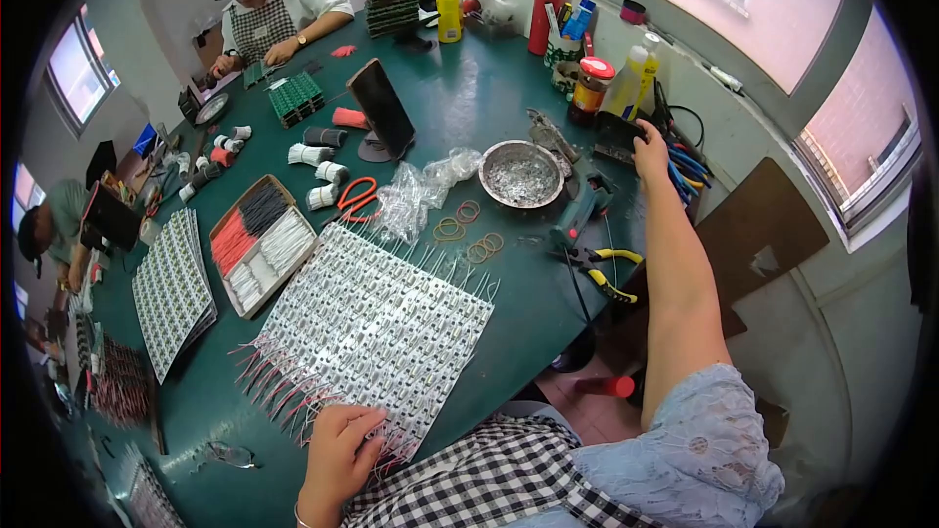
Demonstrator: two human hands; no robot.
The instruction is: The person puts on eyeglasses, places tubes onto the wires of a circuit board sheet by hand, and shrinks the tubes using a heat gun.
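Note:
A large panel of small white circuit boards (377,332) lies before me, with red wires along its left edge and pale wires along its far edge. At its near corner rests my left hand (340,455), its fingers loosely bent and thumb apart, with nothing visible held. My arm stretches to the far right, where my right hand (650,152) has its fingers closed at the edge of a black box-like thing (616,137). What the fingertips grip there is partly hidden. A metal bowl (521,174) with silvery scraps and a green-grey tool (584,207) lie nearby.
Left of the panel are a box of sorted wires (262,244) and a stack of board sheets (174,288). Yellow-handled pliers (606,274) lie at the right edge. Bottles, a jar (591,90) and a phone-like slab (381,108) stand farther back. Co-workers sit across and at left.

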